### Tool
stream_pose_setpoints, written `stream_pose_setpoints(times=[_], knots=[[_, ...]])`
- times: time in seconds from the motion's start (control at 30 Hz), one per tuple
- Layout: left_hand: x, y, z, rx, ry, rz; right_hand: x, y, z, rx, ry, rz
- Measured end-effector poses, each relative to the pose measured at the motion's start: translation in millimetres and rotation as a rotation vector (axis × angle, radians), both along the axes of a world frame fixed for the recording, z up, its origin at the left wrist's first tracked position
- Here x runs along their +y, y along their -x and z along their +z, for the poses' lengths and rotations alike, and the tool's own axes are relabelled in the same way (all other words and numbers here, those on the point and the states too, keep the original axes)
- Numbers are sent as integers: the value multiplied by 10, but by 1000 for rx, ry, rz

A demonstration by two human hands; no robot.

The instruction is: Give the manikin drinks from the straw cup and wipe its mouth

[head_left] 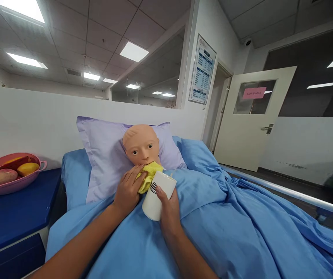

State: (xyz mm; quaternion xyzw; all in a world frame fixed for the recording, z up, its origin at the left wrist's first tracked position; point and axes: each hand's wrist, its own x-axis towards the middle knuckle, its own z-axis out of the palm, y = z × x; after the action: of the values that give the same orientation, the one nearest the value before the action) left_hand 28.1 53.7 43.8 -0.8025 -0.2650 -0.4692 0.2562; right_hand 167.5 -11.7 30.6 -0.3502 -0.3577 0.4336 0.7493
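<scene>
A training manikin (142,144) lies in bed with its head on a lilac pillow (102,155). My left hand (128,190) presses a yellow cloth (149,175) against the manikin's mouth and chin, fingers closed on it. My right hand (168,209) grips a white cup (157,190) with a dark striped mark, tilted toward the manikin's mouth. A blue blanket (227,217) covers the manikin's body up to the chin.
A blue bedside cabinet (12,213) at the left carries a pink bowl (9,186) of fruit. A metal bed rail (294,193) runs along the right side. A cream door (250,124) stands ajar behind it. A white partition wall (33,120) backs the bed.
</scene>
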Motion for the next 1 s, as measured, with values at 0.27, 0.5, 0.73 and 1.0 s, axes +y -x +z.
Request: stream_pose_setpoints(times=[0.27,0.5,0.73,1.0], knots=[[47,-16,-180,-52,63,-41,-34,9,36,0,0,1],[-7,100,-244,-66,93,-35,-26,-6,4,-9,-4,23],[-74,-61,206,-55,-122,-223,-34,-5,15,-24,-43,26],[142,95,-87,45,-78,-194,-25,3,3,-8,-17,27]])
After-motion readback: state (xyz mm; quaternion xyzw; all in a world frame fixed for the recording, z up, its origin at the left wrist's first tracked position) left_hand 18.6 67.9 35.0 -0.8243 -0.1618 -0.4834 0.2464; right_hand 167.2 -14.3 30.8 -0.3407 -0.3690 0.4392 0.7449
